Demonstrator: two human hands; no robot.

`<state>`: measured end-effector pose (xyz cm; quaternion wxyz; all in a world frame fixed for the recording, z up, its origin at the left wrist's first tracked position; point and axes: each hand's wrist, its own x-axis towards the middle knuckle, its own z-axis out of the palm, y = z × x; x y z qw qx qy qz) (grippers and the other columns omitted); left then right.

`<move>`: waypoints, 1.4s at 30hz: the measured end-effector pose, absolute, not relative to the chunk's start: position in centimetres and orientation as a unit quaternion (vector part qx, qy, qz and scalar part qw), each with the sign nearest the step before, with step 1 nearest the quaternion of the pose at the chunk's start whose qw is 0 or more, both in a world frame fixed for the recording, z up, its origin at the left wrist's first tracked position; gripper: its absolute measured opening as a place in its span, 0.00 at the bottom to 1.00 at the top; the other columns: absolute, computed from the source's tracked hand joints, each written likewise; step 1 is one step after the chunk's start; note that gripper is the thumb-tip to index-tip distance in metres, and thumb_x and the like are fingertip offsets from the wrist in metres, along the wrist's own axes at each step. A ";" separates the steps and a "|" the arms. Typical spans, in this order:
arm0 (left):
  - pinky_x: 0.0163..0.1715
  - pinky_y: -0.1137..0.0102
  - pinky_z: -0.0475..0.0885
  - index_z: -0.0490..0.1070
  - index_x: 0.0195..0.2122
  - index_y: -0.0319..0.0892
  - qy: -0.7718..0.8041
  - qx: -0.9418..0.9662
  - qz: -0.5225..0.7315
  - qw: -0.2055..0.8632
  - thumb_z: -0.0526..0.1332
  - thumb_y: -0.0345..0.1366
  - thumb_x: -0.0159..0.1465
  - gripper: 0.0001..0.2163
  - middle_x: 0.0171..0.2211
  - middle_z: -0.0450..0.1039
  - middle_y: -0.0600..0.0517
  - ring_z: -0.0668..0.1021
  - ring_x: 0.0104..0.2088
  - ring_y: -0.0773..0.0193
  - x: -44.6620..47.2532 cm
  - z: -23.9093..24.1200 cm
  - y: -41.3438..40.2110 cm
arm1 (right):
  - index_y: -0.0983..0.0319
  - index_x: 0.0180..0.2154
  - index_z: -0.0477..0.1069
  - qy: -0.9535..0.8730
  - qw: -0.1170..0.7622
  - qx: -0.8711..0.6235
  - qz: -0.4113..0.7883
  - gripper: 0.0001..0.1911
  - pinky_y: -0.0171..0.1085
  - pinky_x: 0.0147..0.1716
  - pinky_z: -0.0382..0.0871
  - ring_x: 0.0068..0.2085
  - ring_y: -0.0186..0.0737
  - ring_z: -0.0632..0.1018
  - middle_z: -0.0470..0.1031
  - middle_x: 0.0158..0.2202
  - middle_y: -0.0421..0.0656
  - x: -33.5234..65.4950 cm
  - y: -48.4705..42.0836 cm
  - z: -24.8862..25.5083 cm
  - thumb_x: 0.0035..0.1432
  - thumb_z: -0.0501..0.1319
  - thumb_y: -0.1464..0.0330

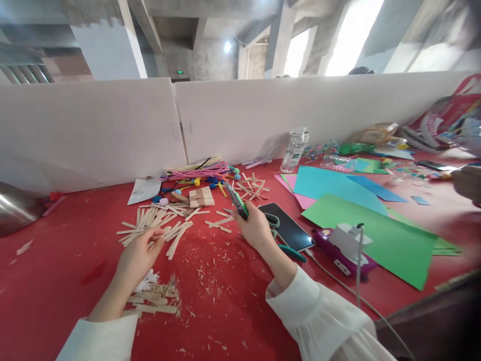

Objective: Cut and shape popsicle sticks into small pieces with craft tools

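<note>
My right hand is closed round a green utility knife, its blade end pointing up and left over the red table. My left hand reaches into a loose pile of wooden craft sticks; its fingertips pinch at one stick there. Cut stick pieces and wood shavings lie just under my left wrist. A small stack of wooden blocks sits behind the pile.
A phone and teal-handled scissors lie right of my right hand. Further right lie a purple glue gun with cable, coloured paper sheets, and a water bottle. Pipe cleaners lie by the white partition. Another person's hand is at far right.
</note>
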<state>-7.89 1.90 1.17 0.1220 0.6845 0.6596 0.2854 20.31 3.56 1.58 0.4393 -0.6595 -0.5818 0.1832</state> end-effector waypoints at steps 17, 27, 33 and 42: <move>0.40 0.66 0.65 0.72 0.28 0.43 0.661 0.748 0.049 -0.017 0.59 0.34 0.59 0.04 0.34 0.75 0.47 0.74 0.41 0.53 -5.6 0.8 1.9 | 0.62 0.51 0.66 -0.734 0.108 -0.663 0.098 0.16 0.47 0.43 0.71 0.46 0.43 0.74 0.69 0.50 0.47 18.0 5.9 0.0 0.63 0.58 0.64; 0.39 0.68 0.66 0.69 0.22 0.44 0.681 0.727 0.092 -0.001 0.57 0.35 0.58 0.08 0.29 0.75 0.50 0.76 0.37 0.57 -6.0 0.1 2.0 | 0.62 0.51 0.66 -0.760 0.035 -0.641 0.100 0.16 0.46 0.42 0.72 0.45 0.43 0.75 0.70 0.50 0.46 18.0 6.6 1.0 0.62 0.58 0.64; 0.40 0.68 0.66 0.69 0.22 0.45 0.672 0.735 0.095 0.012 0.60 0.37 0.57 0.07 0.28 0.75 0.51 0.76 0.38 0.56 -5.7 0.2 1.7 | 0.63 0.51 0.66 -0.770 0.012 -0.628 0.110 0.16 0.46 0.42 0.72 0.45 0.43 0.75 0.70 0.50 0.46 17.9 6.2 1.1 0.62 0.58 0.64; 0.37 0.68 0.66 0.70 0.23 0.44 0.678 0.732 0.068 -0.001 0.56 0.33 0.58 0.08 0.30 0.77 0.49 0.76 0.38 0.56 -5.7 0.6 1.6 | 0.62 0.51 0.66 -0.779 0.004 -0.616 0.113 0.16 0.46 0.43 0.72 0.45 0.43 0.75 0.70 0.50 0.46 17.5 5.8 1.2 0.62 0.58 0.64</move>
